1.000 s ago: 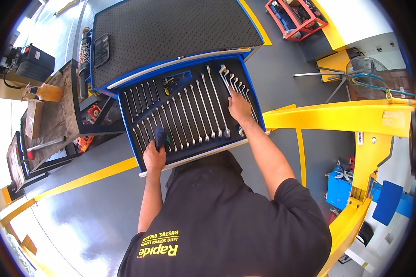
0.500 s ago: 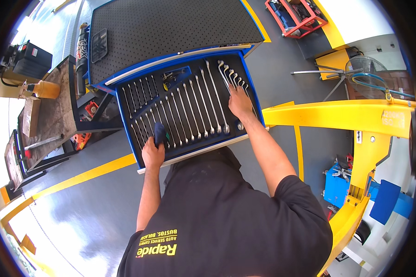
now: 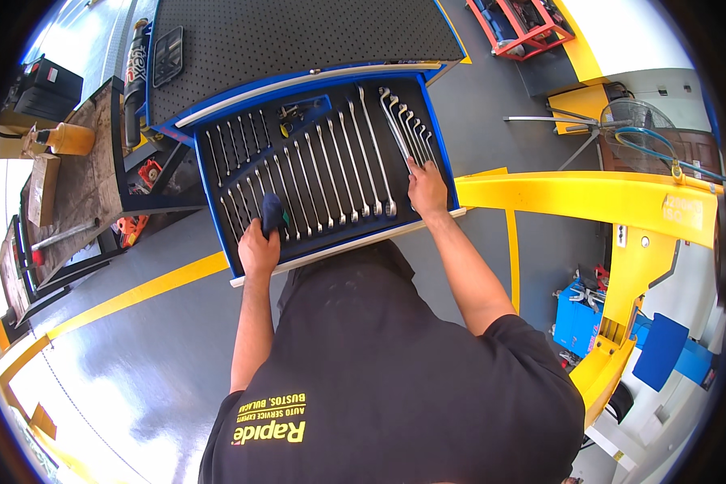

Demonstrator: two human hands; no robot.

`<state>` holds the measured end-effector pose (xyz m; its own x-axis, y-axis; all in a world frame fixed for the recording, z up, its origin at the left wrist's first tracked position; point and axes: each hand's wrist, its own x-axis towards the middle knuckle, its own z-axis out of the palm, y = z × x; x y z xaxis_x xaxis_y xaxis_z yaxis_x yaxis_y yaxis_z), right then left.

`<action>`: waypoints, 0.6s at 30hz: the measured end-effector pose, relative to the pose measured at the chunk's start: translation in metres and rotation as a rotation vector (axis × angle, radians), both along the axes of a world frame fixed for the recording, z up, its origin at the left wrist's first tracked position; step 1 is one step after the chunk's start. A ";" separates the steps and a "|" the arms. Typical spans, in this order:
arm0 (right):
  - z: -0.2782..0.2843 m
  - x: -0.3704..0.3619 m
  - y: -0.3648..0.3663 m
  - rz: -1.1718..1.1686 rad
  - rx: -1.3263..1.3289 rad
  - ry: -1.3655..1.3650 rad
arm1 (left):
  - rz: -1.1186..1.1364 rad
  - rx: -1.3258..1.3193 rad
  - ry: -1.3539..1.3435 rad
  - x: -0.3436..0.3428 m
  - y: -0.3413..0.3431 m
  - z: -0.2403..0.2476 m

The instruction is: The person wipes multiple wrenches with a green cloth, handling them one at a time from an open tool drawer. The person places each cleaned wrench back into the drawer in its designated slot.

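An open drawer (image 3: 349, 248) in front of me holds wrenches laid in rows. My left hand (image 3: 260, 248), at its near left edge, is closed round a dark blue, rounded, cloth-like bundle (image 3: 273, 213); a bit of green shows beside it. Combination wrenches (image 3: 331, 173) of rising length fill the middle. At the right side my right hand (image 3: 427, 191) is over the lower ends of several offset ring wrenches (image 3: 417, 133). Its fingers are bent and seem closed on the handle of the leftmost one; the palm side is hidden.
Above the drawer is the cabinet's perforated black top (image 3: 298, 36) with a small black tray (image 3: 168, 56). A wooden-topped bench (image 3: 81, 181) stands at left, with an orange bottle (image 3: 71, 139). A yellow lift arm (image 3: 573, 192) reaches close to the drawer's right corner. A red cart (image 3: 524, 28) stands beyond.
My right hand has slid toward me along the offset ring wrenches, showing more of their length. My left hand keeps its hold on the blue bundle. The view has shifted slightly.
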<state>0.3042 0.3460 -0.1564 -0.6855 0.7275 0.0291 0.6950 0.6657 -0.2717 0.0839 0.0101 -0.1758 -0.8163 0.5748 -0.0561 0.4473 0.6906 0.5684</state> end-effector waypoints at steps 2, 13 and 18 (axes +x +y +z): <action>-0.003 0.001 -0.005 0.008 0.033 -0.029 | 0.020 0.051 0.018 0.002 0.001 0.004; 0.014 0.007 -0.011 0.039 0.015 -0.197 | 0.002 -0.043 -0.010 0.003 -0.004 -0.004; 0.056 -0.008 -0.015 0.069 -0.110 -0.513 | 0.017 0.008 -0.013 0.003 -0.003 0.001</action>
<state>0.2960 0.3310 -0.1001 -0.6381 0.6601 -0.3964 0.7124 0.7014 0.0211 0.0864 0.0071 -0.1743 -0.8255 0.5610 -0.0618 0.4279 0.6934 0.5798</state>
